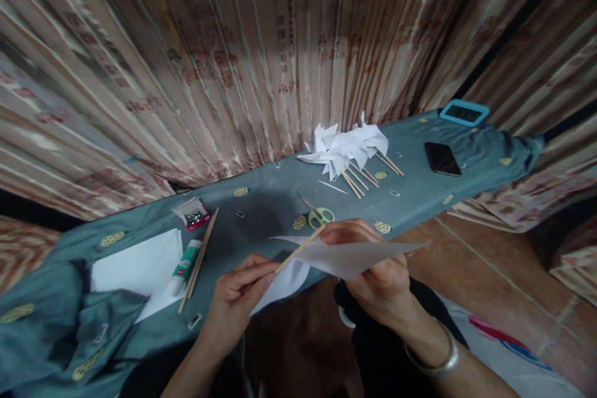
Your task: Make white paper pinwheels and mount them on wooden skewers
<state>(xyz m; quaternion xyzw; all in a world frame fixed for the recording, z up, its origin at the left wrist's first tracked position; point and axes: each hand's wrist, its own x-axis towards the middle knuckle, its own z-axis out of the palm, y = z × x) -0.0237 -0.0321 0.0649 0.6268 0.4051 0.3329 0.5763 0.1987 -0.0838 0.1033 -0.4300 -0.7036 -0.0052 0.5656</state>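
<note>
The tablecloth (pixel 265 186) is coloured grey-green and patterned with yellow meshed ovals, while the ridged beige backdrop (pixel 261 43) is printed in reddish brown. White is shown by the curved paper (pixel 359 256) and the pinwheels (pixel 347 148), tan by the wooden stick (pixel 298 250). The scissors (pixel 318 212) are handled in pale green, the glue stick (pixel 186 261) is coloured green and white, and the clock (pixel 464 113) is framed in bright blue.

Both hands (pixel 242 287) hold a wooden stick (pixel 301 247) and white paper (pixel 361 260) (green-handled scissors (pixel 315 210) lie beyond).
</note>
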